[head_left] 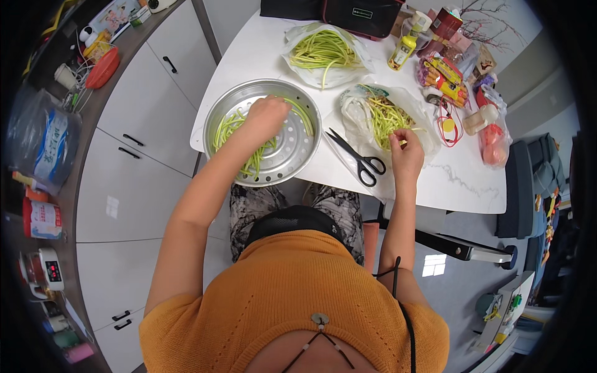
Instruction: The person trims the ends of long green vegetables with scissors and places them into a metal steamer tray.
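A round perforated metal steamer pan [291,160] stands at the table's near left. Cut green stalks [253,163], which look like garlic scapes, lie along its left side. My left hand [268,117] is closed above the pan, with a few stalks [303,116] running from its fingertips along the inner right wall. To the right, an opened plastic bag [356,115] holds a heap of thin stalk trimmings [387,119] with brownish bits. Over this bag's near edge, my right hand [405,152] pinches a small pale-green stalk end. Black-handled scissors [357,156] lie between pan and bag, blades slightly apart.
Behind the pan sits a plastic bag of long uncut stalks [323,53]. A yellow bottle [404,50], packaged sausages [444,81] and a bag of red fruit [494,146] crowd the right side. A black bag [360,15] stands at the far edge; white cabinets [143,118] flank the left.
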Demonstrator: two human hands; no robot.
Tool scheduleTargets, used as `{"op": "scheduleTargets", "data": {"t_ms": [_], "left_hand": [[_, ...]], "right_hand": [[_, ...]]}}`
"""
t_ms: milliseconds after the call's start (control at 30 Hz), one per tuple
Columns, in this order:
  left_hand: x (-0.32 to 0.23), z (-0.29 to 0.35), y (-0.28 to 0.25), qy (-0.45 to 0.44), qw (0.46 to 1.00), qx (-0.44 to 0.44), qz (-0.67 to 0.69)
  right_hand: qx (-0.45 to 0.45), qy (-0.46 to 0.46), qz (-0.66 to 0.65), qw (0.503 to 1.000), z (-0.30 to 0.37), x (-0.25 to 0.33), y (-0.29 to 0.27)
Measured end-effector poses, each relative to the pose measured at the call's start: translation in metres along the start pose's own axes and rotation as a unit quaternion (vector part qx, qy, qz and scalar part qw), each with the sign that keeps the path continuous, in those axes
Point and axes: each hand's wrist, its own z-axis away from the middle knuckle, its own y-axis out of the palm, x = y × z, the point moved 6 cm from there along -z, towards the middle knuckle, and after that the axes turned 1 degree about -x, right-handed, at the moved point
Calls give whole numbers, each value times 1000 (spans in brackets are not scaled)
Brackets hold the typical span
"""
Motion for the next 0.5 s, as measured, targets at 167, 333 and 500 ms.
{"op": "scheduleTargets", "data": {"t_ms": [167, 333, 500], "left_hand": [[6, -28, 28, -29, 999, 36, -16], [6, -32, 33, -13, 999, 25, -38], [7, -24, 24, -2, 1000, -1, -26]], "right_hand": [[-1, -14, -35, 999, 5, -1, 0], [7, -19, -69, 997, 6, -5, 3], [24, -17, -102, 994, 7, 0, 6]]}}
